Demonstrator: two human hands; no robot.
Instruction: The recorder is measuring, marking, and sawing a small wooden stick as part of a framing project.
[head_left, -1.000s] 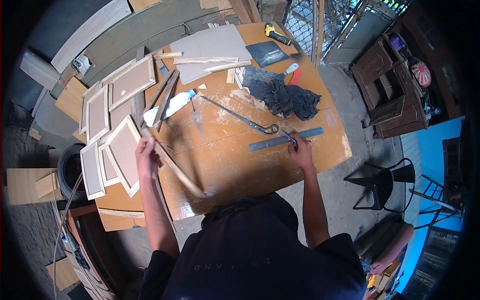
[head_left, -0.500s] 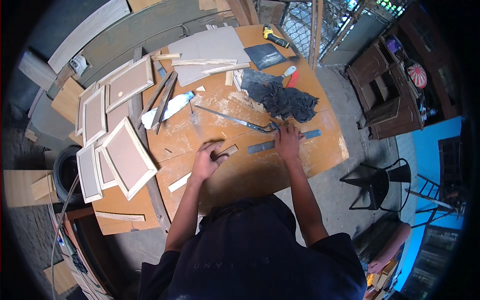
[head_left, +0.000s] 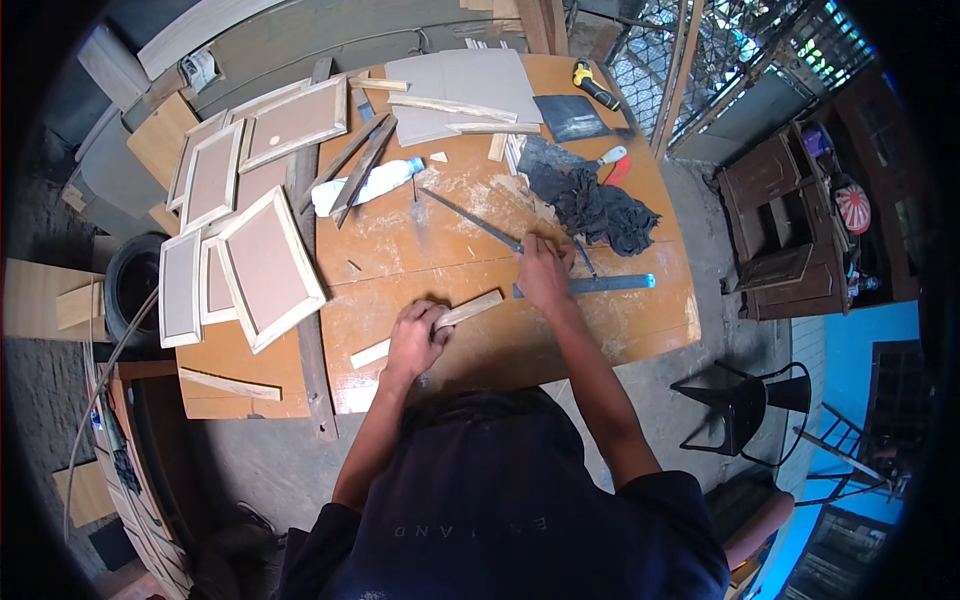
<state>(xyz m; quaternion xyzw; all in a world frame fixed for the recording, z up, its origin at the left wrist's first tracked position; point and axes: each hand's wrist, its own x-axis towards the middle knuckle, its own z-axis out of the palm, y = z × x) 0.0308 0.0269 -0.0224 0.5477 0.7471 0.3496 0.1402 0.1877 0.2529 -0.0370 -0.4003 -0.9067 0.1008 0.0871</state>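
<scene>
My left hand [head_left: 418, 340] is closed around a narrow wooden strip [head_left: 475, 309] lying at a slant near the table's front edge. Both ends of the strip stick out from under the fingers. To its right, my right hand [head_left: 545, 274] grips the handle end of a slim dark hacksaw [head_left: 468, 216]. The blade points to the far left, over the tabletop, and the fingers hide part of the frame. Just right of that hand lies a flat metal ruler [head_left: 612, 284]. A crumpled black cloth [head_left: 610, 212] sits beyond it.
Wooden frames with panels [head_left: 268, 265] are piled on the left of the table [head_left: 400, 270]. A plastic bottle [head_left: 385, 180] lies under dark wood strips. At the back are grey sheets [head_left: 465, 85] and a yellow-black power tool [head_left: 595, 85]. A black chair [head_left: 735, 405] stands right.
My right hand has lifted the hacksaw handle and moved left, off the ruler. My left hand has closed on the wooden strip. The whole view has shifted slightly.
</scene>
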